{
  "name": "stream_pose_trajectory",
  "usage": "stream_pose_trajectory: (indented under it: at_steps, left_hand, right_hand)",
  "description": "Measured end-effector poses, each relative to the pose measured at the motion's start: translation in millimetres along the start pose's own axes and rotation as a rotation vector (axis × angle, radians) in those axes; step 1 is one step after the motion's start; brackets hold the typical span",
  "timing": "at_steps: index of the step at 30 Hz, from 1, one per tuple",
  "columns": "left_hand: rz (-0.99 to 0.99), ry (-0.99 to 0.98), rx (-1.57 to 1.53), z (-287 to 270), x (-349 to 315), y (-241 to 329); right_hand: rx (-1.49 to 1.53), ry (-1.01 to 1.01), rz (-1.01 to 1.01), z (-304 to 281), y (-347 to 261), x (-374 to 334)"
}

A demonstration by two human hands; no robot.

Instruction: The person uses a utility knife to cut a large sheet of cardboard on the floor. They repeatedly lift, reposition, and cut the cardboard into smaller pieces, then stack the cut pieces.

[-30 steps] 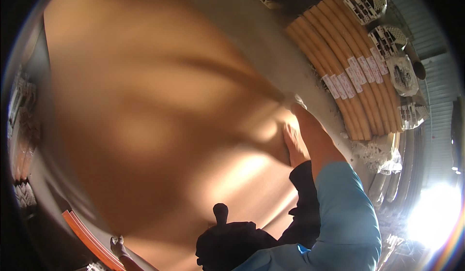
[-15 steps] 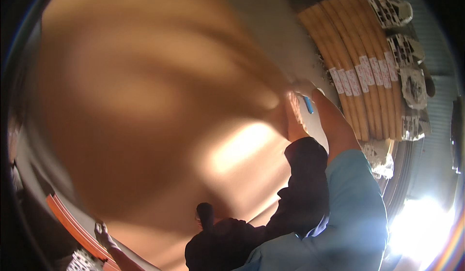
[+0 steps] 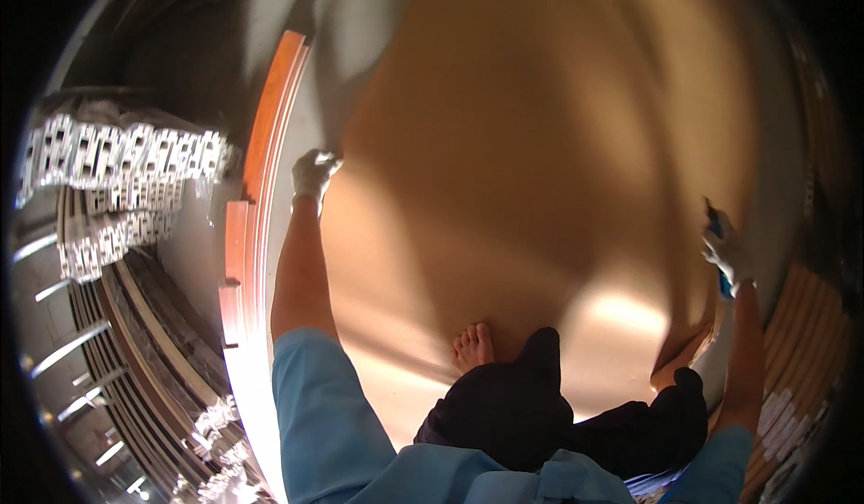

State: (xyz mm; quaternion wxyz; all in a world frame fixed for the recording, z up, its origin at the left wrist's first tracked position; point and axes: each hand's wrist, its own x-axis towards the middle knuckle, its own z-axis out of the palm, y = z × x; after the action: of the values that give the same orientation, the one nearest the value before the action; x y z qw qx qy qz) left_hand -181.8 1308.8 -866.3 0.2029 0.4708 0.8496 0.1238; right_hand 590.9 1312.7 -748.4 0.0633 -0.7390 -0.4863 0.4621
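Observation:
A large brown sheet [image 3: 504, 162], which looks like cardboard, spreads across the floor in front of me, with light and shadow across it. My left hand [image 3: 313, 178], in a white glove, is closed at the sheet's left edge, its fingertips curled at the border. Near the right side of the sheet, my gloved right hand [image 3: 727, 250] grips a blue utility knife [image 3: 724, 283] with a dark tip pointing forward. The fingers partly cover its handle. My bare feet rest on the sheet, one foot [image 3: 473, 346] near the middle and the other [image 3: 684, 360] by the right edge.
Orange-red strips [image 3: 270, 117] lie along the left. Beyond them sit white slotted profiles [image 3: 126, 157] and long dark lengths [image 3: 135, 324]. A stack of brown tubes or wrapped lengths [image 3: 805, 333] with white labels stands at the right.
My view has swung left, bringing the left-hand stacks in and pushing the brown lengths toward the right rim. The knife stays in my right hand; my left hand remains at the sheet's edge.

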Motion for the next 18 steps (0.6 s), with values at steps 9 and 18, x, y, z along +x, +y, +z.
stream_pose_trajectory:
  at_steps: [9,18]
  left_hand:
    - [0.097,-0.411,0.254,-35.1,34.0,38.6]
    - [-0.067,-0.484,0.051,-39.0,32.8,36.2]
  right_hand:
    - [-0.281,-0.321,-0.987,313.2,-266.4,18.5]
    - [-0.447,-0.296,-0.96,437.9,-339.7,-9.8]
